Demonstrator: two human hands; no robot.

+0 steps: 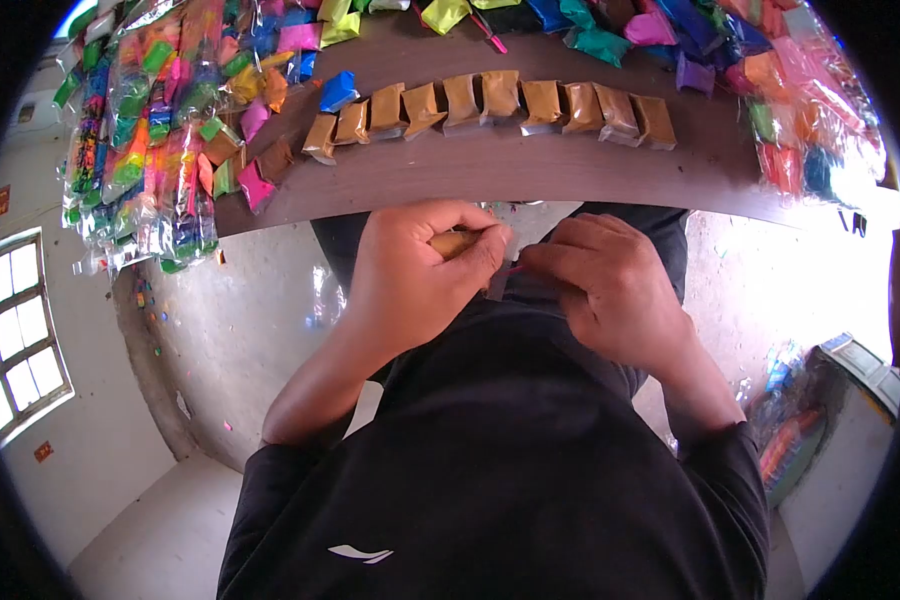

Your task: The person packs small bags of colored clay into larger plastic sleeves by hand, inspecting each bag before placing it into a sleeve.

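Observation:
Closed around a small brown packet (pixel 452 243) with clear wrapping is my left hand (pixel 417 268), held over my lap just below the table edge. Close beside it on the right, my right hand (pixel 610 285) has its fingers pinched together; a small reddish tip shows by them, and what they hold is too small to name. Clear film hangs between the two hands. Beyond them, a curved row of several brown packets (pixel 500 95) in clear wrapping lies on the brown table (pixel 450 178). A blue packet (pixel 338 91) lies near the row's left end.
Heaps of colourful wrapped packets (pixel 160 120) cover the table's left side, with more bagged packets (pixel 795 120) on the right. Other coloured packets line the far part. A container with plastic wrappers (pixel 790 440) stands at the lower right. A window (pixel 20 330) is at the left.

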